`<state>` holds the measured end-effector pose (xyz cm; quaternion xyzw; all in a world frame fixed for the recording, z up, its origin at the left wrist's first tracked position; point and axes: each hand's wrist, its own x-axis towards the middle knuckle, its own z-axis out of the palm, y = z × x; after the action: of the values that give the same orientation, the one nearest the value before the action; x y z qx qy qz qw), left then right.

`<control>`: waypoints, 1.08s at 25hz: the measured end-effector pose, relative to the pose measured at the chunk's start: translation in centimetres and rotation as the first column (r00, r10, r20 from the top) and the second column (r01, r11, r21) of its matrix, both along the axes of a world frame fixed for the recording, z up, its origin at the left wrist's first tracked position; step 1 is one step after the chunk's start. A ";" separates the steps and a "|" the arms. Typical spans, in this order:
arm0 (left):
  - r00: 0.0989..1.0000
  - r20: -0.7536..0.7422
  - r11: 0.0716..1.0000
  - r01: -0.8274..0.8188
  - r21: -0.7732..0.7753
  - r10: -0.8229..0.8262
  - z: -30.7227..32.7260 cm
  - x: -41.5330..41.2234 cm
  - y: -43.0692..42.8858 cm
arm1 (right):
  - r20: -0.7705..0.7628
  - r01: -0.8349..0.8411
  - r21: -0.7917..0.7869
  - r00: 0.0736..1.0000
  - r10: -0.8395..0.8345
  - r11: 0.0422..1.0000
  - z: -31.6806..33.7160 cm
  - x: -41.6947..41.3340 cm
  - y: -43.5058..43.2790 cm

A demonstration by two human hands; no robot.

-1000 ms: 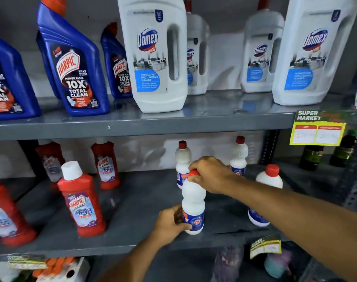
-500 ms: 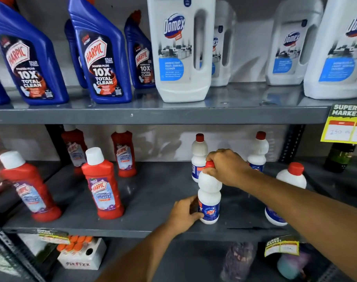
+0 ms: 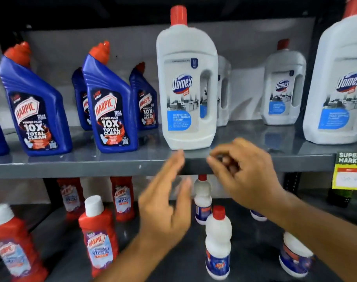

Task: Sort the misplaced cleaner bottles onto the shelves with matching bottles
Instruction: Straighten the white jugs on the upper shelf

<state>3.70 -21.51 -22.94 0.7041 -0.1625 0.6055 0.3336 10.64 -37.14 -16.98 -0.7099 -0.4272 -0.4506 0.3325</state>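
Observation:
A small white bottle with a red cap (image 3: 218, 241) stands upright on the lower shelf (image 3: 183, 265), free of both hands. Above it, my left hand (image 3: 167, 204) is raised with fingers spread and holds nothing. My right hand (image 3: 244, 176) is lifted too, fingers loosely curled and empty, in front of the upper shelf's edge (image 3: 92, 165). Just beyond my fingertips a big white Domex bottle (image 3: 186, 88) stands on the upper shelf beside the blue Harpic bottles (image 3: 110, 106). More small white bottles (image 3: 202, 200) stand behind and to the right on the lower shelf.
Red Harpic bottles (image 3: 97, 235) fill the lower shelf's left half. More white Domex bottles (image 3: 283, 84) line the upper shelf's right side. A yellow price tag (image 3: 349, 171) hangs from the shelf edge at right, with dark green bottles (image 3: 339, 198) behind it.
Both hands let go of the small white bottle and rose toward the upper shelf's edge. The view tilted upward.

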 end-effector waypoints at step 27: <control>0.875 -0.442 0.974 0.121 -0.191 -0.195 11.5 -1.9 3.0 | -0.119 0.259 0.414 0.966 -0.230 0.873 8.0 3.0 2.4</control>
<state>1.79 -18.53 -11.48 0.7826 -0.0878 0.4038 0.4656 13.68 -34.71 -8.96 -0.6829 -0.2139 -0.5476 0.4336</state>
